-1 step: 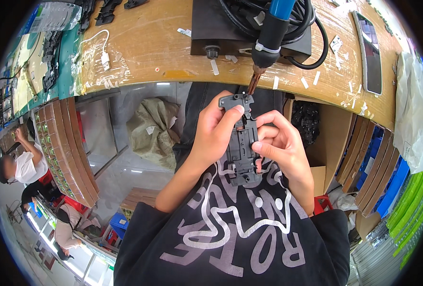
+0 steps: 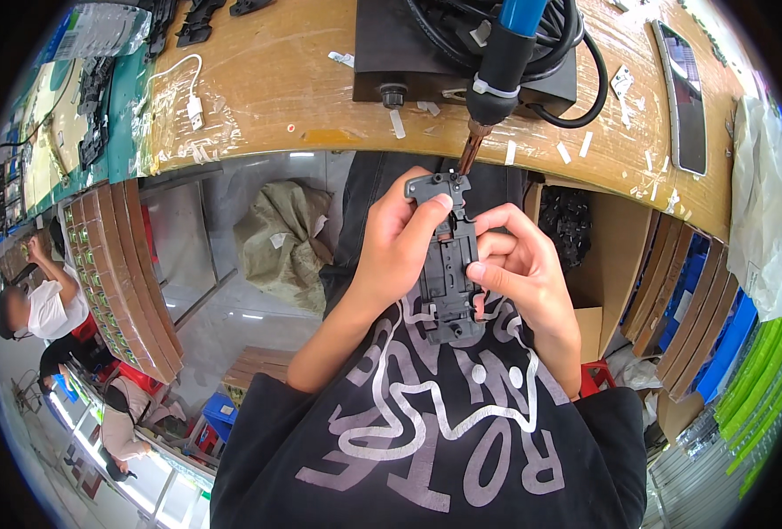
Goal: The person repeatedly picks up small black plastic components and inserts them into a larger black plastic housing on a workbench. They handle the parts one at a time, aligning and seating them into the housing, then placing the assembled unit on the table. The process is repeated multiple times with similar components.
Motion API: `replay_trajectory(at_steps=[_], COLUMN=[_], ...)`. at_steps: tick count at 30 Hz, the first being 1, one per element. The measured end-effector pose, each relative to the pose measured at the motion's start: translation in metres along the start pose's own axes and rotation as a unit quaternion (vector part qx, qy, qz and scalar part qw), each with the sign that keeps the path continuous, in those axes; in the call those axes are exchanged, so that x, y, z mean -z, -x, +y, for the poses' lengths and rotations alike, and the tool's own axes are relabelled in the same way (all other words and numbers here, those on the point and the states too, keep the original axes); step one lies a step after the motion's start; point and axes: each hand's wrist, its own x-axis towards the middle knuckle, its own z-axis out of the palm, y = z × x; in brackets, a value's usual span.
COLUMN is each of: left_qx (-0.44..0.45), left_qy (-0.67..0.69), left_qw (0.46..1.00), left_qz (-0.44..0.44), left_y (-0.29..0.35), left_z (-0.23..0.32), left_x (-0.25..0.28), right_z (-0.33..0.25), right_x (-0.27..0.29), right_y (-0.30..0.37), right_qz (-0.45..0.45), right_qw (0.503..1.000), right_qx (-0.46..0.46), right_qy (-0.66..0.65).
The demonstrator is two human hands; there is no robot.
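A long black plastic chassis (image 2: 449,280) is held upright in front of my chest, below the table edge. My left hand (image 2: 398,236) is closed round its upper left side, thumb pressed on its face. From the right, my right hand (image 2: 523,264) grips its edge, thumb on the front and fingers curled, partly hidden behind. Just above the chassis's top end points the copper-coloured tip of a soldering iron (image 2: 496,88) with a blue handle and black collar. The tip is at or very near the small parts there; contact cannot be made out.
A black box (image 2: 378,66) with coiled black cable stands on the wooden table (image 2: 259,97). A phone (image 2: 681,97), a white cable (image 2: 195,110) and paper scraps lie there. Below are a sack (image 2: 281,242) and a carton (image 2: 615,264) of black parts. Other people work at far left.
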Motion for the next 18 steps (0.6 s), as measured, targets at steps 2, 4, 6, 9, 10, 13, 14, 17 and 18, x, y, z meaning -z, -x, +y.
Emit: replay_trajectory(at_steps=[2,4,6,9,10,13,14,17,18], left_qx=[-0.001,-0.008,-0.013,-0.010,-0.004,0.006,0.008,0.008,0.010], left_qy=[0.002,-0.012,-0.013,0.009,0.021,0.057,0.068,0.037,0.039], left_qw=[1.000,1.000,1.000,1.000,1.000,0.998,0.998,0.999,0.999], left_qz=[-0.003,0.000,0.001,0.000,0.001,0.007,0.010,0.006,0.008], left_y=[0.0005,-0.0005,-0.0011,-0.0012,-0.0010,-0.0010,-0.0010,-0.0027,-0.0028], left_z=[0.0018,0.0015,0.0011,0.0009,0.0016,0.0029,0.0026,0.0016,0.0017], left_x=[-0.0008,-0.0008,-0.0007,-0.0012,-0.0015,-0.0041,-0.0048,-0.0027,-0.0029], right_z=[-0.0005,-0.0006,-0.0011,-0.0017,-0.0018,0.0010,0.0017,0.0016,0.0027], right_x=[-0.0004,-0.0001,-0.0005,-0.0013,-0.0020,-0.0026,-0.0030,-0.0043,-0.0037], right_y=[0.0002,0.0008,0.0007,0.0013,0.0013,0.0021,0.0021,0.0017,0.0014], right_qz=[0.000,0.000,-0.002,0.002,0.004,0.012,0.012,0.011,0.009], right_qw=[1.000,1.000,1.000,1.000,1.000,1.000,1.000,0.999,0.999], right_qx=[0.008,0.017,0.014,0.015,0.015,0.014,0.016,0.019,0.021], right_qy=[0.006,0.008,0.000,-0.004,-0.004,-0.017,-0.020,-0.036,-0.043])
